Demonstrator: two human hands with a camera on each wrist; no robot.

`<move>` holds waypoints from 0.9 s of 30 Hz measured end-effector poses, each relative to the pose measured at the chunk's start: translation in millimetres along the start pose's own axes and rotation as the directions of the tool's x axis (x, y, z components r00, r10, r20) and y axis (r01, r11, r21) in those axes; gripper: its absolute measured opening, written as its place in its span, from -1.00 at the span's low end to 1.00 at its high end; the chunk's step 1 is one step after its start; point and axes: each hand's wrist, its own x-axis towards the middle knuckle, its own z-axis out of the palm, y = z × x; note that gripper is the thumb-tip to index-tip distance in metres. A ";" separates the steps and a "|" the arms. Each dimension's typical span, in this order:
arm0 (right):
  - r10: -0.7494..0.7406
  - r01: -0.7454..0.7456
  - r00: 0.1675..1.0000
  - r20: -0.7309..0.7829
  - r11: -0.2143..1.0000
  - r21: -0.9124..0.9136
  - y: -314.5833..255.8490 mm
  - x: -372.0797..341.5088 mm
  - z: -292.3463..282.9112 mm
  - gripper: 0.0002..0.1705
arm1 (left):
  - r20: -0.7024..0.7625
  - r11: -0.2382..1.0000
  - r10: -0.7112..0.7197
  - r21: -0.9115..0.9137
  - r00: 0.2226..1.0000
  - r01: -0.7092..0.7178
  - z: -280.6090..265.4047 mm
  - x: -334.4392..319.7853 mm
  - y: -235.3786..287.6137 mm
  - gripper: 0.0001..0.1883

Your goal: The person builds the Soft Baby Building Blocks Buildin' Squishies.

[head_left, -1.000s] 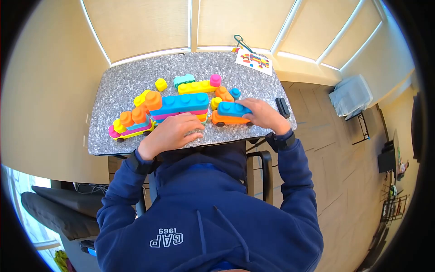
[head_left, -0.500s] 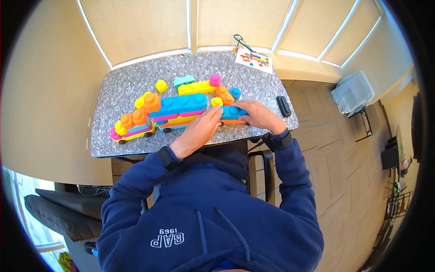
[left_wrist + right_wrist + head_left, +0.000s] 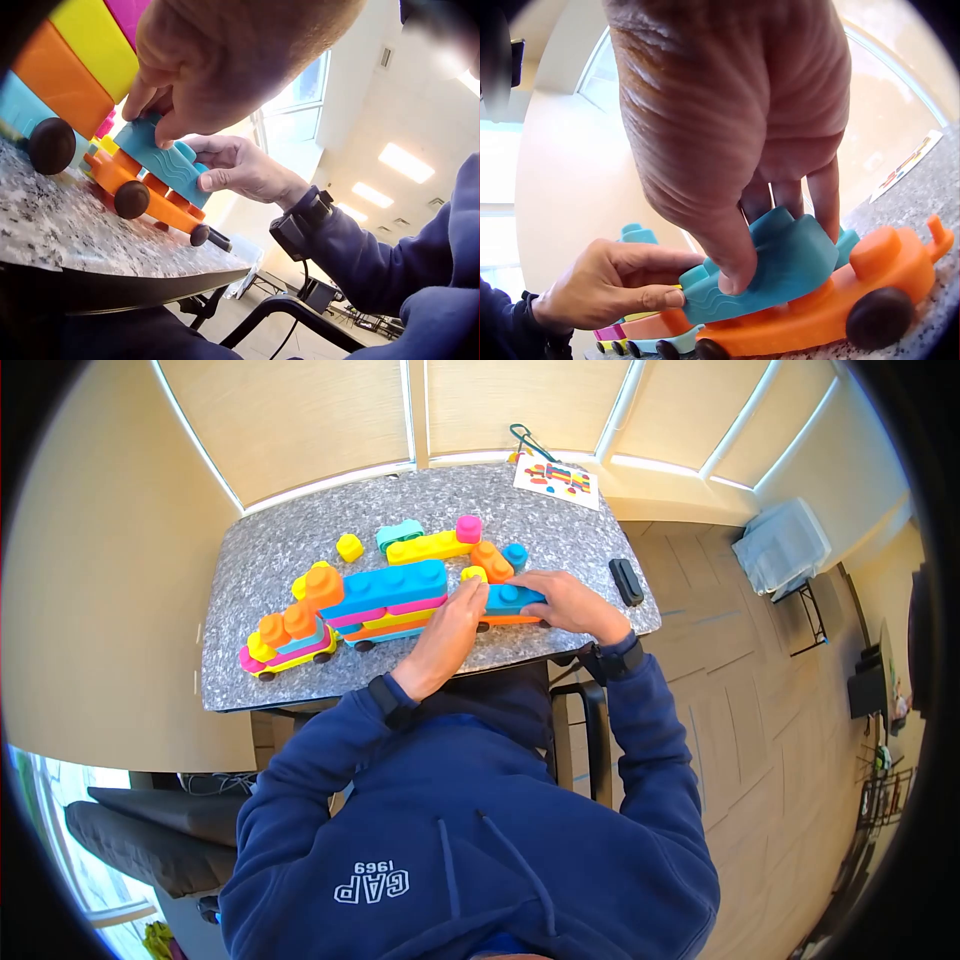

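The right grip (image 3: 575, 605) is closed to the width of a blue block (image 3: 791, 270), with the thumb on the near face and the fingers on the far side. The left grip (image 3: 445, 645) appears to pinch the other end of this same block, less widely. The block is above an orange wheeled base (image 3: 821, 319), and in the left wrist view orange studs (image 3: 154, 184) show between the two, so I judge that it is not fully seated. To do this step well, one should keep the block parallel to the base, align its hollow underside with the studs, and press from above evenly at both ends; pressing one end first could tilt it, or the wheels could roll. Just beside the left grip stands a stacked wagon (image 3: 390, 590), which the wrist should not knock. Behind are a loose orange block (image 3: 490, 563), a small blue block (image 3: 515, 557) and a long yellow block (image 3: 430, 548); farther, on the surface (image 3: 265, 550), lies a picture card (image 3: 557, 482).
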 end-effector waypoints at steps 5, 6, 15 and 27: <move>0.019 -0.019 1.000 0.006 0.999 0.025 2.4 -0.5 3.2 -0.31 | 0.019 0.999 -0.043 0.031 0.999 0.042 -0.1 0.0 1.0 -0.55; 0.017 -0.017 1.000 0.007 0.999 0.027 5.1 -0.4 4.4 -0.31 | 0.021 0.999 -0.041 0.029 0.999 0.040 1.0 -0.4 -1.0 -0.55; 0.020 -0.022 1.000 0.020 0.997 0.078 21.4 0.1 8.0 -0.39 | 0.089 0.986 -0.014 0.168 0.996 -0.001 0.4 -1.3 0.3 -0.60; -0.038 0.045 0.998 0.043 0.983 -0.176 25.8 90.3 1.5 -0.68 | 0.092 0.949 0.042 0.309 0.995 -0.069 3.9 -4.5 1.2 -0.52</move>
